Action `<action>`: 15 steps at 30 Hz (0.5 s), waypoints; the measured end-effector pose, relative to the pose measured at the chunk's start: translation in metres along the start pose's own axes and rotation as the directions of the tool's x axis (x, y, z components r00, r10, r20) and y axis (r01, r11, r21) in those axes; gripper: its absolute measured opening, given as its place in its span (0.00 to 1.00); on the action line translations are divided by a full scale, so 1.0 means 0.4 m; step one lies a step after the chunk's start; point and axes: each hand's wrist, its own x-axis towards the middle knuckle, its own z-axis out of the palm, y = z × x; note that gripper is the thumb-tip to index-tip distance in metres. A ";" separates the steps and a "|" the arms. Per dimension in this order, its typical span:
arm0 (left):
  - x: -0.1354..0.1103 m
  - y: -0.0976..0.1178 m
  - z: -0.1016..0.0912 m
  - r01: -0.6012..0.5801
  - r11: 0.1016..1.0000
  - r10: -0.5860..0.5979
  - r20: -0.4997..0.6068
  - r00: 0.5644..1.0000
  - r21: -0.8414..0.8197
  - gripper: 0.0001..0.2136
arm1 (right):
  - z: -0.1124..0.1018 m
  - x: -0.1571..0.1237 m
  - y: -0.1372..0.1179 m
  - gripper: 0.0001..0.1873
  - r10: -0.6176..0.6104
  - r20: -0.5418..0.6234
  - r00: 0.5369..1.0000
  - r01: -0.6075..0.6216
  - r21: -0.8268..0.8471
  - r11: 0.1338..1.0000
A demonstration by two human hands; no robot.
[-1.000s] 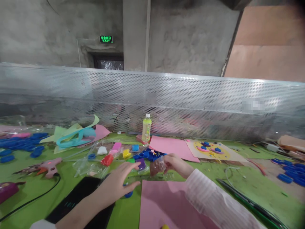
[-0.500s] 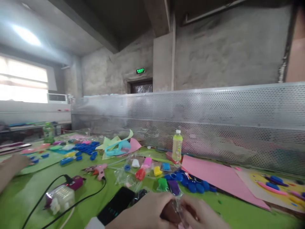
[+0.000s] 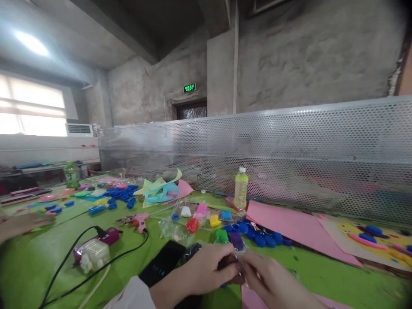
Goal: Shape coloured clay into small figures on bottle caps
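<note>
At near edge of green counter (image 3: 48, 266), my left hand (image 3: 206, 268) and right hand (image 3: 270, 281) meet, both grip pinched on small clear plastic bag (image 3: 238, 267) with dark content. Black phone (image 3: 162, 268) just left. Purple clay piece (image 3: 237, 241) behind bag.

Green surface (image 3: 309, 274) bearing a pale green bottle (image 3: 240, 188), pink glue gun (image 3: 137, 220), black phone (image 3: 162, 268), scattered blue pieces (image 3: 262, 238); perforated metal panel (image 3: 289, 150) behind.

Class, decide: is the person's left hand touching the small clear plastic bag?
Touching. The head view shows the left hand pinching the small clear plastic bag against the right hand.
</note>
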 end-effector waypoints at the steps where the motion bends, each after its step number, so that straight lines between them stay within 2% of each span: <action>1: 0.000 -0.001 0.001 -0.006 1.000 0.006 -0.005 1.000 -0.009 0.06 | -0.001 0.000 -0.002 0.15 -0.006 0.002 1.000 0.007 -0.016 1.000; 5: -0.001 0.005 0.003 -0.036 0.998 0.035 -0.017 0.999 -0.056 0.05 | -0.006 -0.004 -0.010 0.15 -0.073 -0.005 0.997 0.071 -0.133 0.989; 8: 0.006 0.010 0.005 -0.038 0.995 0.035 -0.030 0.999 -0.097 0.06 | -0.009 -0.006 -0.017 0.14 -0.170 -0.066 0.983 0.154 -0.199 0.968; 12: 0.013 0.006 -0.004 -0.019 0.992 0.007 -0.095 0.995 -0.124 0.06 | -0.019 0.001 -0.020 0.10 -0.239 -0.151 0.959 0.194 -0.261 0.946; 15: 0.013 0.000 -0.011 -0.041 0.990 0.020 -0.158 0.987 -0.132 0.06 | -0.040 0.008 -0.025 0.05 -0.252 -0.122 0.960 0.198 -0.339 0.920</action>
